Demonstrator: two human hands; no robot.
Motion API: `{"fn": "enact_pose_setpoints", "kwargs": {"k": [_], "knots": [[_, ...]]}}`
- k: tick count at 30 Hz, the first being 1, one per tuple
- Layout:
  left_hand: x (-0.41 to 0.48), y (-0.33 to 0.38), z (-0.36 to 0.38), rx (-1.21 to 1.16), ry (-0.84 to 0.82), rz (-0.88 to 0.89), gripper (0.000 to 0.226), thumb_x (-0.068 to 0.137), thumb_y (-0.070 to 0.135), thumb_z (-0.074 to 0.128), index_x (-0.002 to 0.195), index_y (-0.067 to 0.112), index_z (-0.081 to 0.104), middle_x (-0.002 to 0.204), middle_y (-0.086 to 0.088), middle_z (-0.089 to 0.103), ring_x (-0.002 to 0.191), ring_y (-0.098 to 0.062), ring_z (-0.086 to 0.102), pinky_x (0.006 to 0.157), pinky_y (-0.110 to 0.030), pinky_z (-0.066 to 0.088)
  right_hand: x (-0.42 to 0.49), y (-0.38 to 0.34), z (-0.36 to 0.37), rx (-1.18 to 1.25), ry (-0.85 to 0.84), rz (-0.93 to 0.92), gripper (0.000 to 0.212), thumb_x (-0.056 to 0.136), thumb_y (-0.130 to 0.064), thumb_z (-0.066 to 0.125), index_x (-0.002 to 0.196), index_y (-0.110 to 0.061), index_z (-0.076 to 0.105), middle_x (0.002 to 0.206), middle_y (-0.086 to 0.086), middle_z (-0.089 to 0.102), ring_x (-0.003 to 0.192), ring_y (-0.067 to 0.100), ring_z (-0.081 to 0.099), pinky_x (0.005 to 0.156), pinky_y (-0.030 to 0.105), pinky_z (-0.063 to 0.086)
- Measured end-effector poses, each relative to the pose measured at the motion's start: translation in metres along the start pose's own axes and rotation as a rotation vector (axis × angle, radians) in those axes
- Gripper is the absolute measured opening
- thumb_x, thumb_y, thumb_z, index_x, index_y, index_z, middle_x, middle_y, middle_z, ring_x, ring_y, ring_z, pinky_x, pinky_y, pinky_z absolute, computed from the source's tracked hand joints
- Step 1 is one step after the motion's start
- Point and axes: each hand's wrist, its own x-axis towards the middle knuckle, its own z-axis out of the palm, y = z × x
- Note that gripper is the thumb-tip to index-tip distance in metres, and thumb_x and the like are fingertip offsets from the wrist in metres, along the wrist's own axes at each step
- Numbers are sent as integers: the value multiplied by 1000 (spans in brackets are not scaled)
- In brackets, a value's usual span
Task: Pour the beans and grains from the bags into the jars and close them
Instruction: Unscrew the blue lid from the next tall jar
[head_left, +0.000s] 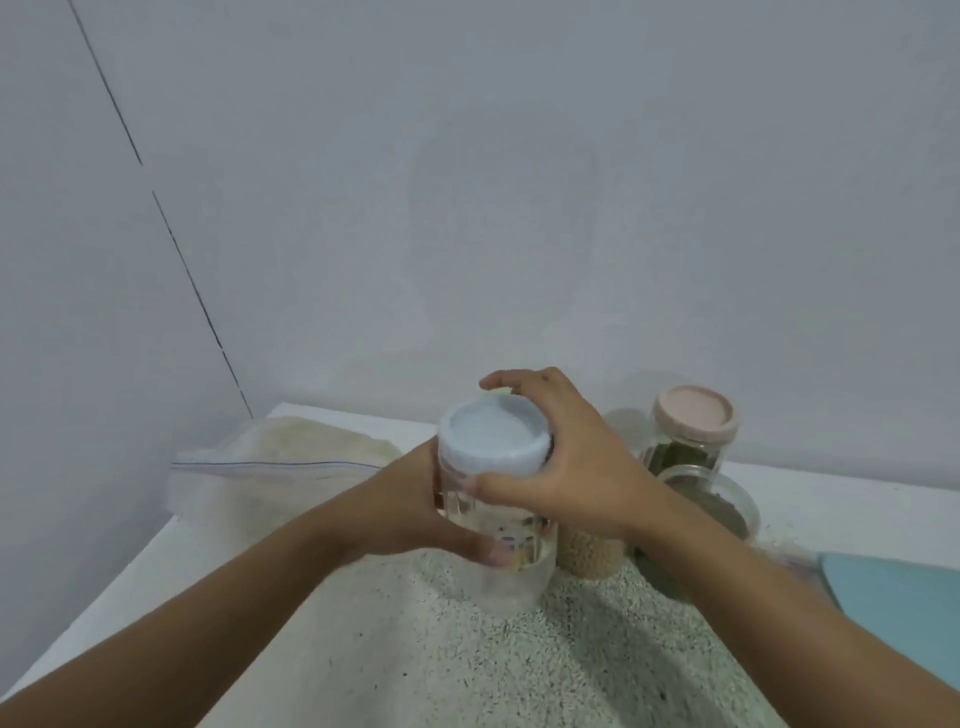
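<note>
A clear jar (511, 582) stands on the speckled mat (467, 665) in the middle. My left hand (415, 514) grips its side. My right hand (561, 462) curls round the jar's light blue lid (491, 434), fingers on the far rim and thumb on the near rim. The jar looks nearly empty. A clear zip bag of pale grain (280, 467) lies flat at the back left. Behind my right hand stands a jar of beige grain (589, 556), partly hidden.
A jar with a pink lid (693, 415) and green contents stands at the back right. In front of it sits an open jar (711, 499) with dark green contents. A teal object (904, 608) lies at the right edge. The white wall is close behind.
</note>
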Motion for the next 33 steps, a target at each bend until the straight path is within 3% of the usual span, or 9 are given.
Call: {"fn": "enact_pose_setpoints", "kwargs": {"k": [2, 5, 8, 13, 19, 22, 25, 29, 33], "knots": [[-4, -20, 5, -3, 22, -39, 90, 65, -2, 94, 139, 28, 51, 127, 11, 70, 120, -6, 64, 95, -22, 54, -4, 2, 8, -157, -93, 24, 91, 58, -65, 77, 141, -47, 42, 127, -15, 36, 116, 6, 46, 86, 19, 45], [-4, -44, 12, -27, -1, -67, 94, 62, -7, 93, 137, 28, 49, 123, 16, 70, 117, -1, 64, 91, -18, 53, -11, 4, 19, -304, -206, 54, 94, 68, -66, 79, 149, -46, 36, 132, -13, 31, 124, 11, 39, 101, 32, 43], [-2, -67, 20, 23, -25, 12, 105, 61, 1, 97, 145, 30, 40, 131, 17, 63, 127, -3, 57, 99, -19, 49, -17, 6, 40, -414, -224, 87, 89, 71, -82, 67, 147, -43, 40, 128, -9, 36, 125, 14, 36, 106, 39, 40], [3, -97, 33, 79, 36, 58, 104, 62, 12, 99, 147, 21, 40, 133, 7, 63, 128, -14, 58, 106, -38, 51, -24, 22, 73, -448, -27, 91, 65, 71, -76, 67, 119, -34, 58, 108, -11, 45, 109, 12, 36, 93, 34, 40], [15, -105, 31, 102, 18, 119, 96, 64, 7, 97, 144, 17, 43, 130, 2, 64, 125, -13, 60, 100, -30, 54, -17, 26, 83, -365, 131, 61, 57, 64, -66, 79, 104, -27, 68, 100, -14, 51, 98, 7, 45, 80, 24, 39], [17, -113, 38, 77, 55, 138, 102, 61, 9, 98, 146, 15, 42, 132, 1, 64, 128, -18, 59, 104, -37, 53, -15, 31, 82, -312, 128, 78, 52, 62, -62, 82, 97, -27, 68, 94, -17, 48, 92, 5, 46, 75, 19, 36], [19, -121, 43, 95, 130, 152, 103, 60, 17, 100, 146, 16, 43, 132, 5, 64, 129, -18, 58, 108, -42, 50, -14, 35, 80, -303, 112, 76, 50, 61, -61, 81, 96, -28, 67, 93, -16, 48, 93, 6, 47, 77, 22, 37], [26, -123, 39, 122, 124, 164, 96, 62, 28, 99, 142, 20, 47, 128, 2, 65, 123, -22, 61, 102, -50, 53, -11, 39, 79, -306, 92, 13, 52, 63, -62, 76, 96, -24, 68, 94, -13, 51, 92, 7, 46, 78, 23, 36], [27, -129, 37, 117, 117, 169, 89, 61, 15, 100, 135, 21, 51, 123, -2, 66, 118, -23, 64, 99, -53, 53, -7, 42, 70, -278, -56, -94, 47, 65, -54, 83, 94, -21, 68, 90, -11, 51, 90, 9, 46, 80, 27, 38]]}}
